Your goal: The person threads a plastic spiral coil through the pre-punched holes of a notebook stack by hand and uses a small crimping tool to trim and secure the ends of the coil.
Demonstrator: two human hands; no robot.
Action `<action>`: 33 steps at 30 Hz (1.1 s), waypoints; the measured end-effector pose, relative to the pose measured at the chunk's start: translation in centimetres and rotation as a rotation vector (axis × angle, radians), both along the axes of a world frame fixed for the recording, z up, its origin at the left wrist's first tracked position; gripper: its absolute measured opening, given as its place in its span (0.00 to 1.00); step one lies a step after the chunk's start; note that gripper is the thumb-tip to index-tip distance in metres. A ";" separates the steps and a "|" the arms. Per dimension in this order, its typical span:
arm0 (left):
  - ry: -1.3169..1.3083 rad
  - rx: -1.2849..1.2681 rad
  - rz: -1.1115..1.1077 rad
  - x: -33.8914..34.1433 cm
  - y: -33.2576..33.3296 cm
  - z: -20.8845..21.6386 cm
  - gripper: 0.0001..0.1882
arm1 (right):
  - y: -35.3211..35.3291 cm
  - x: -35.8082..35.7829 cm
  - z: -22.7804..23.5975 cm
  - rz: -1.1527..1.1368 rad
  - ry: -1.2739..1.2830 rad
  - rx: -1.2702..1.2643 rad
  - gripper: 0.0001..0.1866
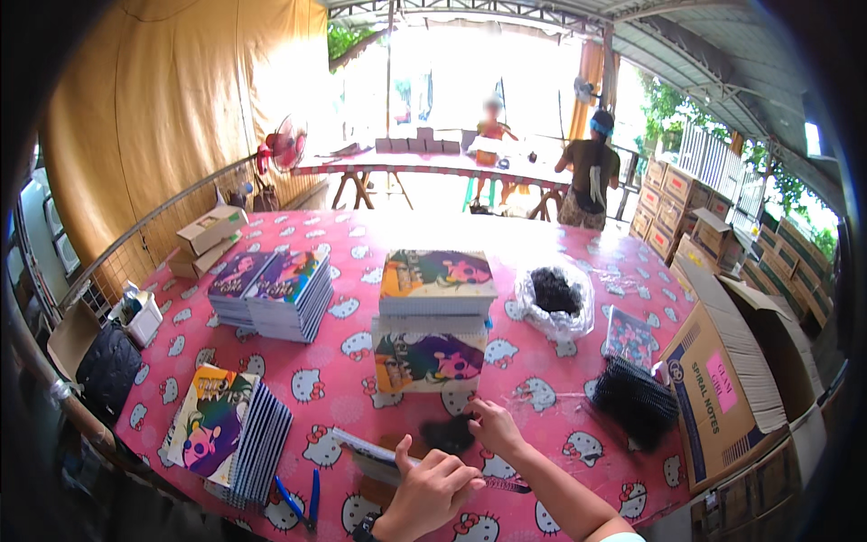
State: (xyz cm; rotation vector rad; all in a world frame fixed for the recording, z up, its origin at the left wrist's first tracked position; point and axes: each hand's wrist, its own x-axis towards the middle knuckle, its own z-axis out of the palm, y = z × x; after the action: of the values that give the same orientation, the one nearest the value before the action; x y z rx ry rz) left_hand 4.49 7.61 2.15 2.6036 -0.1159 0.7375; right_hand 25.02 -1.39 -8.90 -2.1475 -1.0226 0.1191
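My left hand (433,492) is curled over the edge of a thin spiral notebook (375,456) lying flat at the near edge of the pink patterned table (361,235). A watch sits on that wrist. My right hand (494,426) reaches left from the lower right, with its fingertips closed on a small black clump (447,434) that rests on the table just beyond the notebook. Directly behind the hands stands a tall stack of colourful notebooks (433,316).
More notebook stacks lie at the left (275,294) and front left (230,429), with blue pliers (302,501) near them. To the right are a clear bag of black pieces (553,298), a pile of black spirals (632,397) and an open cardboard box (722,388). Two people stand at a far table.
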 end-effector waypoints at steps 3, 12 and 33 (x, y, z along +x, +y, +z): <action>-0.083 -0.054 0.001 0.3 0.2 -0.4 0.07 | -1.4 -0.2 3.6 -0.061 -0.112 -0.052 0.11; -0.030 -0.014 -0.073 0.4 1.2 -0.8 0.10 | -7.4 -1.1 2.7 0.234 -0.243 -0.447 0.40; -0.150 -0.049 0.004 0.1 0.8 -0.6 0.04 | -9.7 -6.3 -2.6 0.619 1.696 1.092 0.37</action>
State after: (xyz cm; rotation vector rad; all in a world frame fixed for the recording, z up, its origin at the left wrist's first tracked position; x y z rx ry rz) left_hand 4.63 8.44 1.50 2.5009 -0.1351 0.9258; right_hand 18.70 -11.09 -11.47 -0.2376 -0.3650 1.1115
